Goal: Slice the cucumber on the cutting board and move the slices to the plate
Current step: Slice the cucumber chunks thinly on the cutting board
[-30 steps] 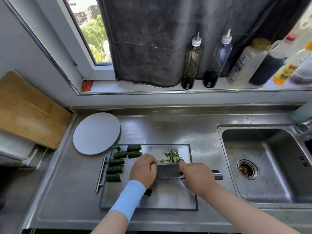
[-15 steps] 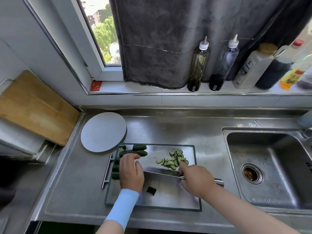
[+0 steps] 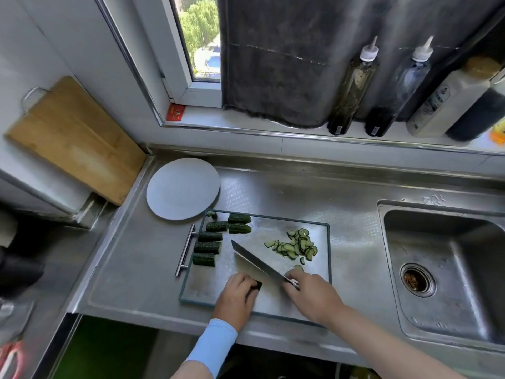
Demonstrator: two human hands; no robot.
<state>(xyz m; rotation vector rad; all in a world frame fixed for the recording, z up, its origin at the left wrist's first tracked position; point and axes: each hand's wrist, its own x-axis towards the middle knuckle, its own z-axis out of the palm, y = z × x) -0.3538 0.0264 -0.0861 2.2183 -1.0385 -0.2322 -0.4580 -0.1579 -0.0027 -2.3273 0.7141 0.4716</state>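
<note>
The right hand [image 3: 311, 295] is gripping the knife [image 3: 254, 262]. Beside it, the left hand [image 3: 237, 295] is pinching a cucumber end [image 3: 256, 285] on the board [image 3: 207, 285]. Slices [image 3: 297, 245] are lying just beyond the right hand, chunks [image 3: 209, 242] beyond the left, and the plate [image 3: 183, 188] farther still. Slicing looks partway done; next, a chunk needs bringing under the blade.

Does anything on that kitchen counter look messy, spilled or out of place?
Nothing is spilled or damaged. There are only small strays: one slice lies apart from the slice pile, close to the right hand, and a cucumber stub sits at the far left corner of the cutting board, by the plate.
</note>
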